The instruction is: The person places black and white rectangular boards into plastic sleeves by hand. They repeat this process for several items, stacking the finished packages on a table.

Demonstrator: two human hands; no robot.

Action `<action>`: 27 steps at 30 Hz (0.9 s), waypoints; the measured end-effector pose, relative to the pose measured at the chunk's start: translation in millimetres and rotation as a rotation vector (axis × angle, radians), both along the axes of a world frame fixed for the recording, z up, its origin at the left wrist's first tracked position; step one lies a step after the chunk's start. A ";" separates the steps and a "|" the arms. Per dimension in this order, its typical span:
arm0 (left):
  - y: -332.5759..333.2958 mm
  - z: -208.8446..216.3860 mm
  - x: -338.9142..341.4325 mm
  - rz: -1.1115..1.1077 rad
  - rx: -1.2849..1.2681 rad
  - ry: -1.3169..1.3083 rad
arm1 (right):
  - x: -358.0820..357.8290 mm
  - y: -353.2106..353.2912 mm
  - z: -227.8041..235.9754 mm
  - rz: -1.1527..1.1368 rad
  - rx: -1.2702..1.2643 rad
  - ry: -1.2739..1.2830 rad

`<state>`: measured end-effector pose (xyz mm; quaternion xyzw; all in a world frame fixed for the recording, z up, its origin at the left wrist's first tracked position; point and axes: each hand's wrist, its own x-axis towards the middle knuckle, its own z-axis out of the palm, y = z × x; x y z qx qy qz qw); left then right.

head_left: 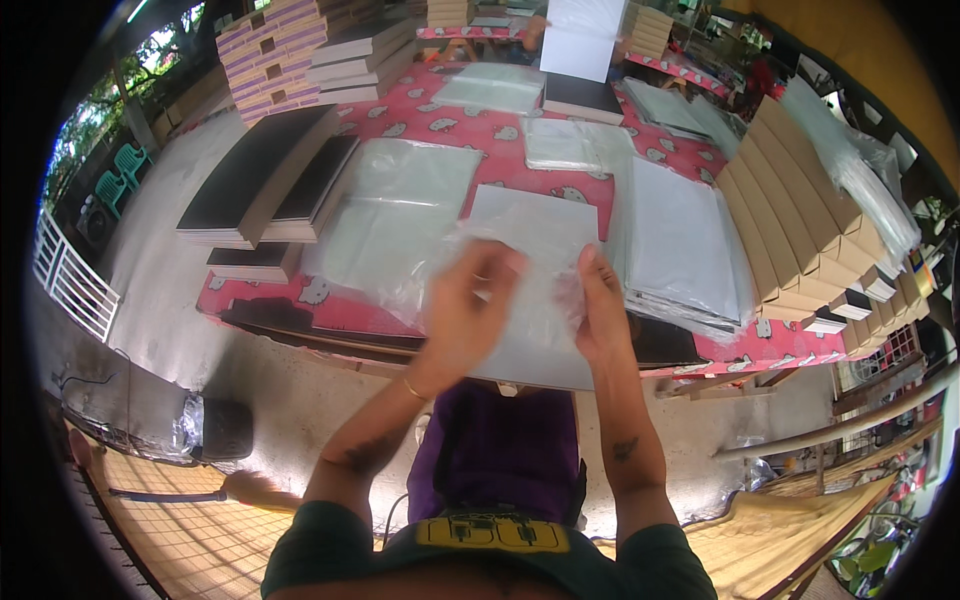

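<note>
A flat white rectangular sheet (538, 213), partly covered by clear plastic film, lies at the table's near edge in front of me. My right hand (603, 312) grips its right edge with the thumb raised along it. My left hand (472, 303), smeared by motion, has its fingers curled in over a clear plastic sleeve (420, 275) at the sheet's left side. Directly left lies a stack of clear plastic sleeves (405, 200). Close on the right is a pile of white sheets in plastic (675, 235).
Black-topped pads (255, 175) are stacked at the left table edge. Tan cartons (790, 190) line the right, with plastic sleeves (850, 160) on top. Across the pink patterned table (490, 125), a person holds up a white sheet (578, 40). A broom (255, 490) lies at lower left.
</note>
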<state>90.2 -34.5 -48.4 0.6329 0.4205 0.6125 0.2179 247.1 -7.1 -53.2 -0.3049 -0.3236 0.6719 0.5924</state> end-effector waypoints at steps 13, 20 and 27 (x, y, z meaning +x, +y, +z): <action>18.1 -42.0 -40.1 -0.155 -0.291 -0.114 | 36.5 -24.6 -14.3 0.234 0.042 0.381; 5.5 62.6 -75.5 -0.709 0.298 0.575 | 45.8 -14.6 36.4 0.515 0.939 -0.676; 24.3 48.3 -55.1 0.077 0.012 0.801 | 60.5 -7.5 60.2 -0.128 0.438 -2.163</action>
